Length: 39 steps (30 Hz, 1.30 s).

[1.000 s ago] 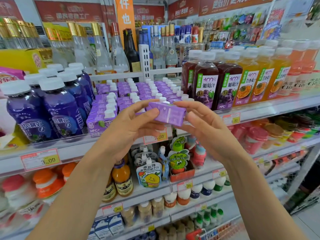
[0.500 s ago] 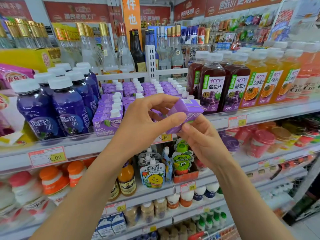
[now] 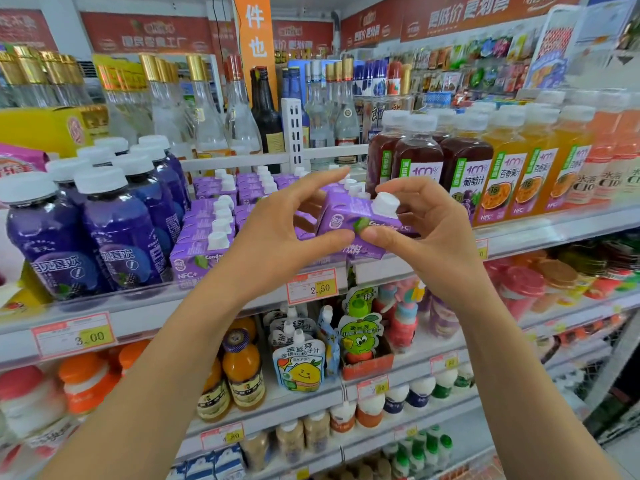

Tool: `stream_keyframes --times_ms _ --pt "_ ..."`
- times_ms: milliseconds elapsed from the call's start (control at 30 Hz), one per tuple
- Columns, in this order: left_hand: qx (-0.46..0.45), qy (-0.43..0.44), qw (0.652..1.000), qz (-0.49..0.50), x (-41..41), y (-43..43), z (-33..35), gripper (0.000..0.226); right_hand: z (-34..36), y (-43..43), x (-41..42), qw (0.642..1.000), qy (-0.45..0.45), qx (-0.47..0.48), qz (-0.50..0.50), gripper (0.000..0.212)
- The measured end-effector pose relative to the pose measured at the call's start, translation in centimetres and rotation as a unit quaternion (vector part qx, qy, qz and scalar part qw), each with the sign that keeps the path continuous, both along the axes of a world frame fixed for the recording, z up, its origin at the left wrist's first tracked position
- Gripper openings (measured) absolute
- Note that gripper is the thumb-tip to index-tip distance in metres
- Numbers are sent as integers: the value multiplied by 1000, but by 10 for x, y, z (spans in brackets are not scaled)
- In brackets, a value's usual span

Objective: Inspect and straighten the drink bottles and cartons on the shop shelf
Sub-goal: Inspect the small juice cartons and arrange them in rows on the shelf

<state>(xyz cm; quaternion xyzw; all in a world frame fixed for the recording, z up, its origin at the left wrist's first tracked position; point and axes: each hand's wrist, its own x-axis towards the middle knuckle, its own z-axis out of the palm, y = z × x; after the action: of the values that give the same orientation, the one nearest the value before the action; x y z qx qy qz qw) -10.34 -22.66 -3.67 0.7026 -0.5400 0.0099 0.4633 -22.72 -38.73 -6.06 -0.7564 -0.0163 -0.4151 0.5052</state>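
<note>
Shop shelving fills the view, with 4 tiers visible; the work is at the upper shelf (image 3: 540, 230) that carries the 2.50 price tag (image 3: 313, 285).

1. Position. The carton (image 3: 349, 216) is off the shelf, held in the air just in front of the shelf edge. It sits between the shelved cartons (image 3: 204, 244) to the left and the grape juice bottles (image 3: 419, 161) to the right.
2. Orientation. The long axis of the carton runs left to right, slightly tilted. The white cap (image 3: 385, 204) is uppermost at the right end. The printed face points toward the camera.
3. Grip. The left hand (image 3: 277, 233) pinches the left half: thumb on the lower front edge, fingers arched over the rear. The right hand (image 3: 433, 244) pinches the right half: thumb on the front face beside the left thumb, index finger curled above the cap.
4. Coming move. The vacant slot probably lies directly behind the hands, but it is hidden. Both hands are equally near; the carton must travel away from the person, base first.
</note>
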Motion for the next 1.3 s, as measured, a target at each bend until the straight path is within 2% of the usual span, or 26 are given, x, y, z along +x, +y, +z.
stream_keyframes --times_ms 133,233,367,433,533,600,867,1300 --pt "40 -57 998 8 1 -11 12 46 7 -8 10 999 0 -33 -13 44" --pt "67 -31 997 -4 10 -20 24 29 6 -15 23 999 -12 -43 -15 40" --pt "80 -58 994 50 43 -31 45 35 1 -27 44 995 -29 -72 -59 33" --pt "48 -54 990 121 67 -44 54 38 -5 -36 55 977 -7 -169 -127 42" --pt "39 -43 982 181 106 -74 65 42 -18 -43 75 912 63 -362 -183 55" --pt "49 -42 979 195 129 -98 67 43 -24 -42 84 878 98 -423 -200 60" --pt "60 -39 973 219 195 -167 54 43 -25 -47 85 860 205 -422 -202 75" --pt "154 -147 957 197 236 -218 23 45 -18 -44 79 849 261 -413 -202 70"
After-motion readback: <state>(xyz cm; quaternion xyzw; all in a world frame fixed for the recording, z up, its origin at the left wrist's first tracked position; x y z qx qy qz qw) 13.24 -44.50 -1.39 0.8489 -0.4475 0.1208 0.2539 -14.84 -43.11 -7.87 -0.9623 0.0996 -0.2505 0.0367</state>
